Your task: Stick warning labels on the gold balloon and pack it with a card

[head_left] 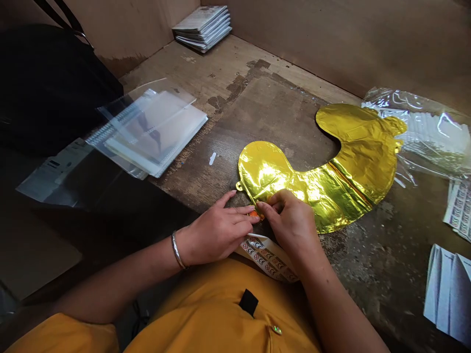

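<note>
A flat gold foil balloon (353,147), curved and creased, lies on the worn table. At its near left edge, my right hand (294,223) pinches the small tail of the balloon between thumb and forefinger. My left hand (217,230) rests palm down beside that tail, fingers stretched out and their tips touching it. A bit of orange shows between the two hands. Under and behind them, close to my body, lies a strip of stickers (270,257) printed with CE marks, partly covered by my hands.
Clear plastic sleeves (158,132) are stacked at left, beside a black bag (47,88). A stack of folded papers (202,27) sits in the far corner. On the right are a clear bag of white items (434,135), sticker sheets (459,208) and folded white papers (447,289).
</note>
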Action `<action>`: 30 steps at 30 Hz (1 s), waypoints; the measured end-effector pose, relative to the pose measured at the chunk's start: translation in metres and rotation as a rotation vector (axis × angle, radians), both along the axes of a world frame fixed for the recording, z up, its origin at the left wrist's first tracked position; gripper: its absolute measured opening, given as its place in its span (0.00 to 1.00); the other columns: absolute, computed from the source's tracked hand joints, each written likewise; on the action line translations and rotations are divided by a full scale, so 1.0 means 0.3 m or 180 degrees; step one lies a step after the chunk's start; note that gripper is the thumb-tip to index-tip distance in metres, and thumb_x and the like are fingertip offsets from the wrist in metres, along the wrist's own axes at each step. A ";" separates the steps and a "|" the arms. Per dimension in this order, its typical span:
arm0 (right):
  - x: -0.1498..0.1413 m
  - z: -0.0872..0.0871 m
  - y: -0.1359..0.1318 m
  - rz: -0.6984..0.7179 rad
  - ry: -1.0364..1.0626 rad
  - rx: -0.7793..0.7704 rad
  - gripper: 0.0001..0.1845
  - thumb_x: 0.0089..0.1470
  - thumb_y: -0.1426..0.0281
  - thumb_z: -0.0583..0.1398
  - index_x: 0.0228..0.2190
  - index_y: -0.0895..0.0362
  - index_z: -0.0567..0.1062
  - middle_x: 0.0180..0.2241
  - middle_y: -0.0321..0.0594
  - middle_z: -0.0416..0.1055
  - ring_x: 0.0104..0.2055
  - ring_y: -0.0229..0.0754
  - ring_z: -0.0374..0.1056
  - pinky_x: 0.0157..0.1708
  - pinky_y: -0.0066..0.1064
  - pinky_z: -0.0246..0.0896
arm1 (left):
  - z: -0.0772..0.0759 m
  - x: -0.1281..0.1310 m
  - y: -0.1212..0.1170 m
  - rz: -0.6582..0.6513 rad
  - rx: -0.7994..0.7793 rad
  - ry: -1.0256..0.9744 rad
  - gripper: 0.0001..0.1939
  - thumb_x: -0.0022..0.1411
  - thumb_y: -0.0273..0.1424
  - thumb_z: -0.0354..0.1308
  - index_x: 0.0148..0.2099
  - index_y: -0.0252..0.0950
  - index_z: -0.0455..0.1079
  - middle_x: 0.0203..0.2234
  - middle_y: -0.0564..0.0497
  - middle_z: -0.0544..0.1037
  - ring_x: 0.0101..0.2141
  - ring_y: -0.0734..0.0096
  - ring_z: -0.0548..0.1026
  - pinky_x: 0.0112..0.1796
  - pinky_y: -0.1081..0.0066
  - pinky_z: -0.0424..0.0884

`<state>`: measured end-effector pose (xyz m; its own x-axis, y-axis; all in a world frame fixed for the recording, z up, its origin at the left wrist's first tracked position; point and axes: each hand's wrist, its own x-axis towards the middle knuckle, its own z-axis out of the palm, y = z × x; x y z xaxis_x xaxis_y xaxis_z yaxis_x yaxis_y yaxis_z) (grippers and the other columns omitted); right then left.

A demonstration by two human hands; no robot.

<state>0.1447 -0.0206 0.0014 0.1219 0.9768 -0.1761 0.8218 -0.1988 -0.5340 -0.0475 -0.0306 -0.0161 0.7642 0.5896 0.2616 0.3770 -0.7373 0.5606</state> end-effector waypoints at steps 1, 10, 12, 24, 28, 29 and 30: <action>-0.002 0.004 0.003 -0.0010 -0.0248 0.0022 0.16 0.47 0.56 0.63 0.29 0.55 0.70 0.19 0.34 0.69 0.21 0.38 0.63 0.23 0.28 0.51 | 0.000 0.000 -0.001 0.0014 -0.0006 -0.0001 0.09 0.65 0.25 0.49 0.45 0.34 0.68 0.50 0.47 0.77 0.56 0.64 0.69 0.63 0.50 0.42; 0.058 0.040 -0.008 0.0508 -0.1656 0.0957 0.10 0.61 0.68 0.51 0.36 0.57 0.71 0.31 0.46 0.74 0.30 0.45 0.69 0.27 0.33 0.58 | -0.010 -0.003 -0.006 0.0065 -0.0027 -0.0025 0.08 0.64 0.26 0.51 0.46 0.36 0.68 0.48 0.47 0.78 0.54 0.62 0.71 0.62 0.49 0.46; 0.074 0.036 -0.029 0.1483 -0.1224 0.1377 0.12 0.60 0.72 0.52 0.41 0.58 0.73 0.43 0.49 0.74 0.43 0.47 0.70 0.40 0.37 0.65 | -0.015 -0.006 -0.012 0.0082 0.0034 -0.0072 0.07 0.64 0.26 0.52 0.44 0.36 0.69 0.50 0.47 0.76 0.55 0.62 0.69 0.61 0.52 0.49; 0.079 -0.023 -0.030 0.2046 -0.0049 0.1223 0.15 0.59 0.74 0.53 0.41 0.55 0.78 0.45 0.46 0.77 0.49 0.45 0.72 0.50 0.41 0.67 | 0.023 -0.023 -0.065 0.0546 -0.0130 -0.0173 0.05 0.59 0.24 0.55 0.37 0.36 0.70 0.43 0.46 0.72 0.46 0.62 0.69 0.49 0.60 0.64; 0.082 -0.007 -0.005 0.1355 0.0427 0.0866 0.09 0.56 0.66 0.58 0.28 0.55 0.77 0.29 0.40 0.76 0.33 0.41 0.71 0.35 0.33 0.66 | 0.033 -0.015 -0.065 0.0608 -0.0102 -0.0186 0.06 0.59 0.23 0.54 0.37 0.36 0.70 0.44 0.46 0.72 0.47 0.62 0.68 0.50 0.60 0.64; 0.084 -0.004 0.001 0.1137 0.0487 0.0766 0.10 0.53 0.64 0.60 0.25 0.55 0.75 0.26 0.38 0.74 0.30 0.40 0.68 0.32 0.32 0.64 | 0.033 -0.014 -0.064 0.0622 -0.0103 -0.0158 0.06 0.59 0.23 0.54 0.37 0.36 0.70 0.44 0.46 0.71 0.47 0.62 0.68 0.50 0.60 0.64; 0.087 -0.002 0.006 0.0940 0.0564 0.0661 0.11 0.51 0.63 0.62 0.22 0.55 0.73 0.23 0.36 0.70 0.27 0.38 0.65 0.29 0.30 0.61 | 0.032 -0.012 -0.063 0.0639 -0.0100 -0.0129 0.06 0.59 0.23 0.54 0.37 0.36 0.70 0.45 0.46 0.71 0.48 0.62 0.68 0.50 0.60 0.64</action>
